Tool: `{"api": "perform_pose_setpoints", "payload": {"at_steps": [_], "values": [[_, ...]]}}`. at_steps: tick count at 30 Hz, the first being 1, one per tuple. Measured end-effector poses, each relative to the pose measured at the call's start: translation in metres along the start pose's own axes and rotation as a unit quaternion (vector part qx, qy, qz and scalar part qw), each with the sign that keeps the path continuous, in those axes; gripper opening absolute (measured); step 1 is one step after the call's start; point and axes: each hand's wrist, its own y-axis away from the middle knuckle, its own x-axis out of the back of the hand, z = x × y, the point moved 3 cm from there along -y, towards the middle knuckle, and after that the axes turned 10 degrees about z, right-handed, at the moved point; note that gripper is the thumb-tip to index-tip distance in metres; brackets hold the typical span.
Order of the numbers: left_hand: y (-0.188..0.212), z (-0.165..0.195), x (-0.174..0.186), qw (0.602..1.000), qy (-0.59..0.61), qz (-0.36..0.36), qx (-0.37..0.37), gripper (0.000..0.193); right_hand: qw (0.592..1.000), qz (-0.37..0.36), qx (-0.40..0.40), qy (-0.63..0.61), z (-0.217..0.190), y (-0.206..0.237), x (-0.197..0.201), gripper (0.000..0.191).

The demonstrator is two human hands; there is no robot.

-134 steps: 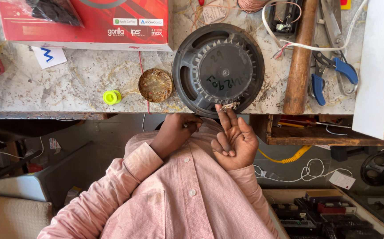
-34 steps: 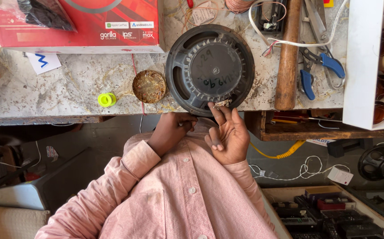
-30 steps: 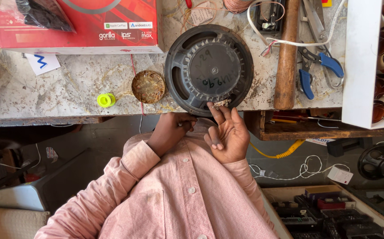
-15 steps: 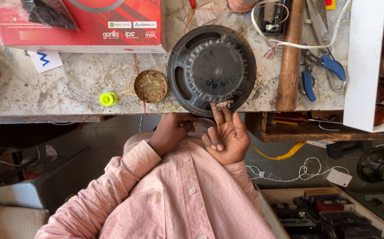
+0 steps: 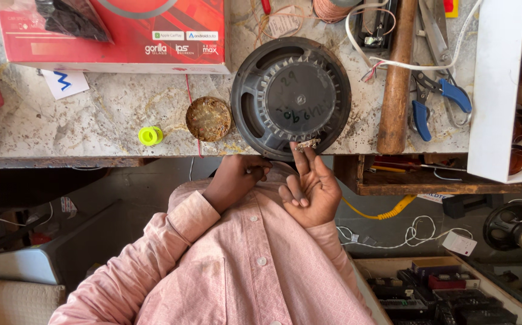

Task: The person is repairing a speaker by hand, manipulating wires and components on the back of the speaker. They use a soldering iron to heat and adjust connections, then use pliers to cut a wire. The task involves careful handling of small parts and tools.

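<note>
I see the round black loudspeaker with its ribbed metal frame and flat magnet back [image 5: 291, 96] lying face down on the speckled, worn stone benchtop [image 5: 86, 117], its rim overhanging the front edge. My right hand [image 5: 309, 189] is palm up just under that rim, fingers loosely spread, the fingertips [image 5: 302, 151] touching the small silvery terminal strip [image 5: 306, 144]. My left hand [image 5: 234, 180] is curled below the rim; I think it presses the speaker's lower edge, but whether it clamps anything I cannot tell.

Just left of the speaker sits a rusty round tin lid [image 5: 208, 118], then a small yellow-green plastic cap [image 5: 150, 136], apart. A flat red cardboard box [image 5: 116, 36] lies behind them. To the right, close beside the rim, a long wooden handle [image 5: 396, 78] lies upright, then blue-handled pliers [image 5: 438, 99] and a white tray of brown cylinders [image 5: 501, 90]. The clearest bare stone is the left front.
</note>
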Motion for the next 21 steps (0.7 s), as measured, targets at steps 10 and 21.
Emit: {"api": "perform_pose_setpoints", "payload": {"at_steps": [10, 21], "values": [[-0.0015, -0.0067, -0.0015, 1.0, -0.004, -0.014, 0.003, 0.019, 0.999, 0.022, 0.008, 0.039, -0.0007, 0.0021, -0.0039, 0.039], [-0.0016, -0.0102, -0.0033, 1.0, -0.001, -0.016, 0.021, 0.02, 1.0, 0.012, 0.01, 0.027, -0.0035, 0.0009, -0.0037, 0.039]]}}
